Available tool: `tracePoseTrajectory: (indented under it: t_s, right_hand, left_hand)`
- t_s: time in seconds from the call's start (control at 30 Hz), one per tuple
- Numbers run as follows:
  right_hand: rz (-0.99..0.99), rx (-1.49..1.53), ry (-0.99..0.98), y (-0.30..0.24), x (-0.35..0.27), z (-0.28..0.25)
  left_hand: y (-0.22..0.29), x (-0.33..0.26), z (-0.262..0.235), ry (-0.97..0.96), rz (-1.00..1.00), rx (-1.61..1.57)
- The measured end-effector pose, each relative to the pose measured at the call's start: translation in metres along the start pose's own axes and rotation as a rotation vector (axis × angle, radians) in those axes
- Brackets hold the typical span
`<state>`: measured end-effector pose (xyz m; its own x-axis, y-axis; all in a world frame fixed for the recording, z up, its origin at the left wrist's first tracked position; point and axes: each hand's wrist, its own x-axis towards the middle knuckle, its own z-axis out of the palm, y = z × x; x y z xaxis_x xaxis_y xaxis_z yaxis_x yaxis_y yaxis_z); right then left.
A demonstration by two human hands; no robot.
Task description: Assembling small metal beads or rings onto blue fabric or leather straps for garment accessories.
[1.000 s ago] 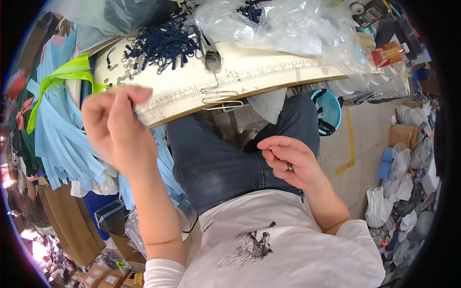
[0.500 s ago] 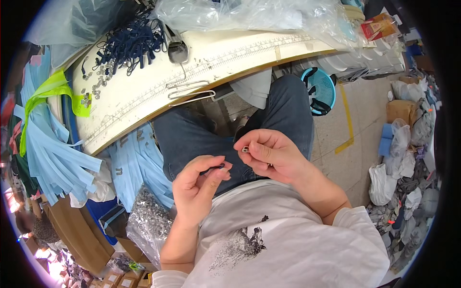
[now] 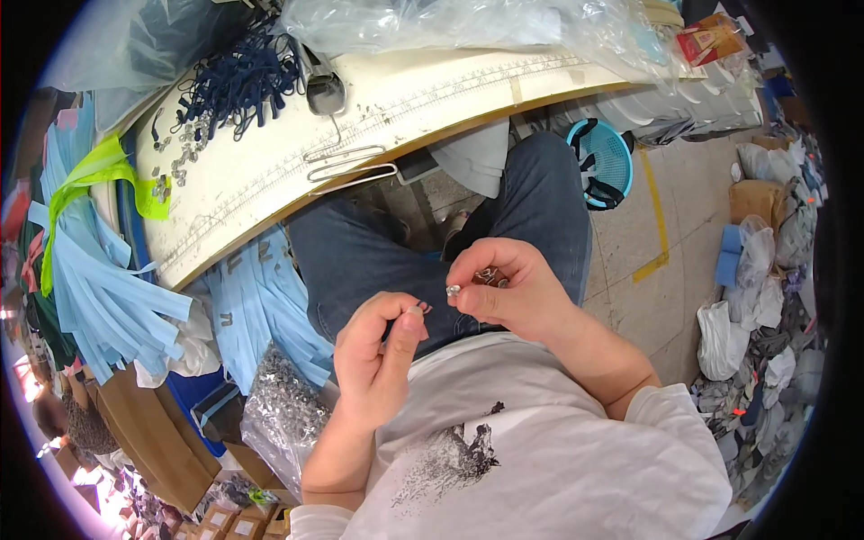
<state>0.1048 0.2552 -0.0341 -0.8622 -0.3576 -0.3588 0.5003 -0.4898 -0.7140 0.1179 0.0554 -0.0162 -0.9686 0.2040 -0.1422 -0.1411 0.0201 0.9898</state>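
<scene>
Over my lap, my right hand (image 3: 508, 290) is closed, pinching a small silvery metal piece (image 3: 453, 291) between thumb and forefinger. Several more metal pieces (image 3: 489, 276) show in the curl of its fingers. Just to the left, my left hand (image 3: 380, 346) is closed too, thumb against forefinger; whatever sits between its tips is too small to make out. The two hands are apart. Ahead on the white table (image 3: 432, 103) lie a tangle of navy cord loops (image 3: 243, 81) and several loose silvery metal pieces (image 3: 184, 155).
A bent metal wire hook (image 3: 351, 169) juts over the table's edge. Light blue strips (image 3: 99, 270) hang at the left, above a clear bag of metal pieces (image 3: 286, 405). A turquoise basket (image 3: 605, 162) stands on the floor. Bags and scraps (image 3: 765, 360) are heaped at the right.
My right hand has turned, so metal pieces now show in its fingers and one at its fingertips. The dark thing in my left fingers no longer shows. My left hand has shifted slightly right.
</scene>
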Motion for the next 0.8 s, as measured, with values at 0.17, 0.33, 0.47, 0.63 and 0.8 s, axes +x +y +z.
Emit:
tracePoseTrajectory:
  t_s: [0.17,0.33,0.47,0.63,0.8]
  right_hand:
    - [-0.207,-0.241,-0.003,0.004,0.003,0.005]
    - [-0.280,-0.398,-0.017,0.002,0.000,0.007]
    - [-0.334,-0.443,-0.021,0.001,0.001,0.009]
    - [-0.445,-0.569,-0.038,0.003,0.005,0.005]
    - [-0.418,-0.533,-0.004,0.005,0.006,0.008]
  left_hand:
    - [0.008,0.001,0.001,-0.046,0.054,0.195]
    - [0.011,0.005,0.003,-0.048,0.203,0.354]
    - [0.011,0.008,0.004,-0.052,0.279,0.423]
    - [0.012,0.010,0.003,-0.042,0.371,0.552]
    - [0.009,0.007,0.006,0.044,0.383,0.614]
